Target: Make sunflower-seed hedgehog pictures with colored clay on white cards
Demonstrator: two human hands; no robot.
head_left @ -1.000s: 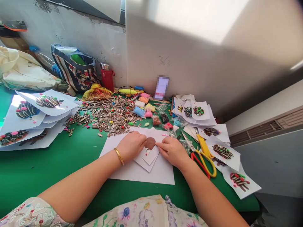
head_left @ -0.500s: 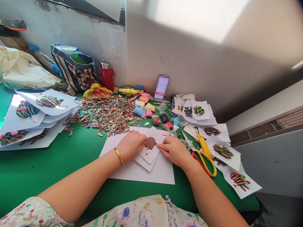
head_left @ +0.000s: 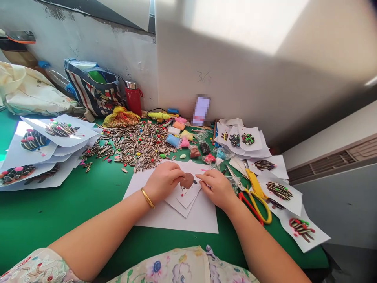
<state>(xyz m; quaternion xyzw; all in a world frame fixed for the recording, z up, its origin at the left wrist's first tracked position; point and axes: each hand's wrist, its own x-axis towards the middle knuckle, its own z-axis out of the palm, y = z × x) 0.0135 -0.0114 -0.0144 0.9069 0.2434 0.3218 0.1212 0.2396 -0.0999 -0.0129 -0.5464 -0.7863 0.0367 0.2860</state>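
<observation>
A flattened brown clay shape [head_left: 186, 180] lies on a small white paper square [head_left: 186, 199], with a dark piece [head_left: 194, 182] at its right edge and a small red dot below it. The square rests on other white paper over a large white sheet [head_left: 203, 221]. My left hand [head_left: 165, 181], wearing a gold bangle, is pinched at the left edge of the clay; whatever its fingertips grip is hidden. To the right, my right hand [head_left: 217, 189] hovers beside the dark piece, index finger stretched out and thumb apart.
Sunflower seeds [head_left: 144, 143] are heaped at the back. Bagged coloured clay [head_left: 173, 140] sits beside them. Yellow-handled scissors [head_left: 259, 204] and a yellow cutter [head_left: 255, 182] lie right. Finished seed hedgehog pictures [head_left: 63, 129] pile up left, with more pictures [head_left: 279, 190] at right. A red bottle [head_left: 133, 100] stands behind.
My right index finger has drawn back slightly from the dark piece at the clay's edge. My left hand stays at the clay's left side, its fingers shifted a little. The view has tilted slightly.
</observation>
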